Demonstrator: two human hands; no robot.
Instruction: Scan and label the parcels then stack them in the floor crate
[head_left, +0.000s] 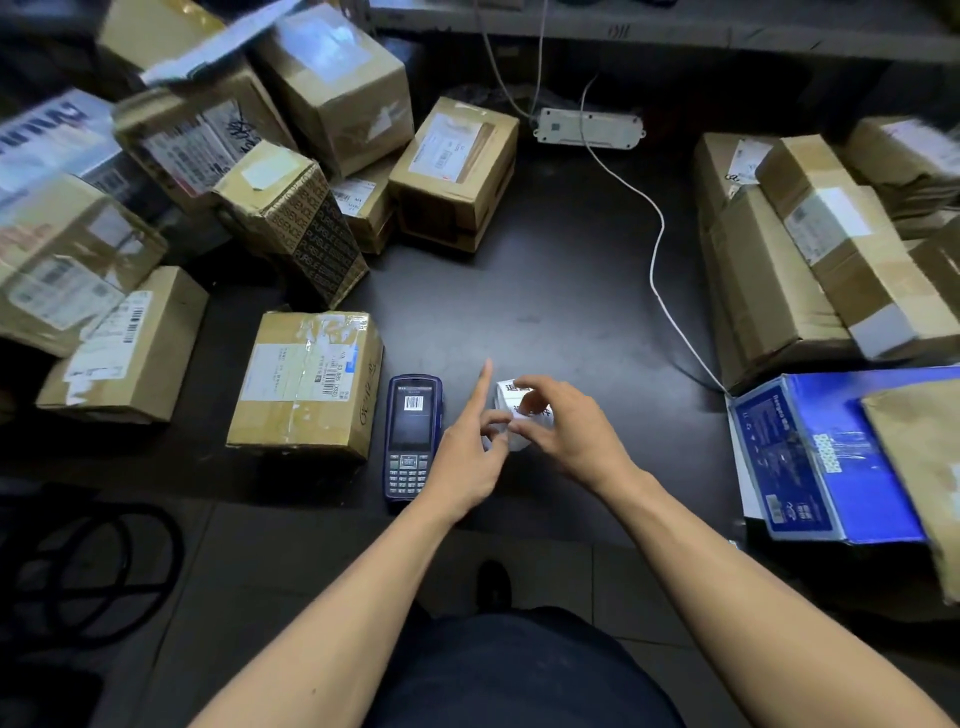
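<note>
While the handheld scanner (413, 435) lies on the desk (545, 291) showing a barcode, both hands work the label roll (519, 410): right hand (563, 431) curled around it, left hand (467, 447) pinching its edge, index finger pointing up, beside a taped parcel (306, 382).

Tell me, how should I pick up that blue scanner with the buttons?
Grip the scanner by its two long sides, around the middle, coming from above. It lies flat, face up, on the table, so probably only its narrow edges give fingers a hold. A parcel stands close on its left.
</note>
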